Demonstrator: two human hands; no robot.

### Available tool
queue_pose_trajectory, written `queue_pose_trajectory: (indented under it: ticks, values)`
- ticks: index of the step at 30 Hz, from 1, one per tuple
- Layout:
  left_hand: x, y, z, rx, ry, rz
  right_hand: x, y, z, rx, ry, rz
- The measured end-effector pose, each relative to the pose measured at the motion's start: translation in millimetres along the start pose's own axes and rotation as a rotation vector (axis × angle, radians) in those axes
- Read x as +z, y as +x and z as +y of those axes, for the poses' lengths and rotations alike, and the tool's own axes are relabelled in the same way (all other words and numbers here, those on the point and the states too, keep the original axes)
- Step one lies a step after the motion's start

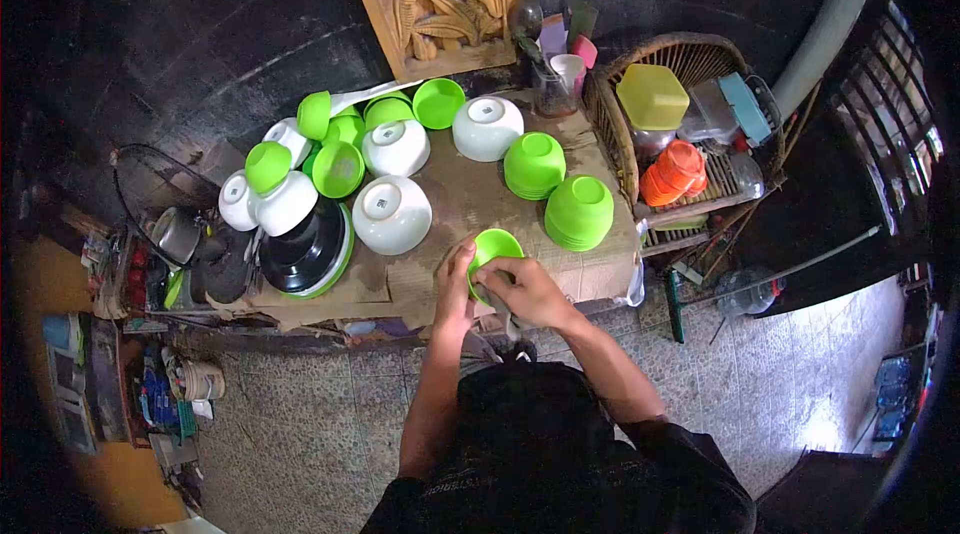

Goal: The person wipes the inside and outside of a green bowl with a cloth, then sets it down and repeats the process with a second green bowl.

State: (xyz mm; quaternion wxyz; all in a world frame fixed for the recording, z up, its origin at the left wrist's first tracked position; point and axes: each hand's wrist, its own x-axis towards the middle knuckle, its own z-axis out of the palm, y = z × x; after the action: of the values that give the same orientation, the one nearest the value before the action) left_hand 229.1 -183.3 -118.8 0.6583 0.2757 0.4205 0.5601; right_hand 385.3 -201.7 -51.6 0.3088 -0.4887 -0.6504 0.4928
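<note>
A small lime-green bowl (497, 246) is tilted in front of my body at the table's front edge. My left hand (455, 286) is wrapped round the left side of this bowl. At its right side, my right hand (527, 294) has closed fingers reaching over the rim. A strip of greyish cloth (511, 327) hangs below the right hand, bunched in its fingers; most of it is hidden. Close by on the right stand two stacks of upside-down green bowls, one nearer (579, 214) and one farther back (535, 166).
Upside-down white bowls, one nearest (392, 216), and loose green bowls (339, 170) crowd the table's left side. A black plate (305, 249) lies by them. Cardboard (470, 196) covers the tabletop. A wicker rack (612, 124) with plastic containers stands right; a carved wooden panel (435, 4) is behind.
</note>
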Motion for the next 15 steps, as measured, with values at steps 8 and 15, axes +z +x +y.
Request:
queue_pose_trajectory:
  ticks: [8, 15]
  values:
    - [-5, 5, -7, -0.018, -0.039, 0.097, 7, 23, 27, -0.325, -0.065, 0.120]
    - [-7, 0, -10, -0.054, -0.113, 0.040, -1, 14, 19, -0.336, -0.875, 0.058]
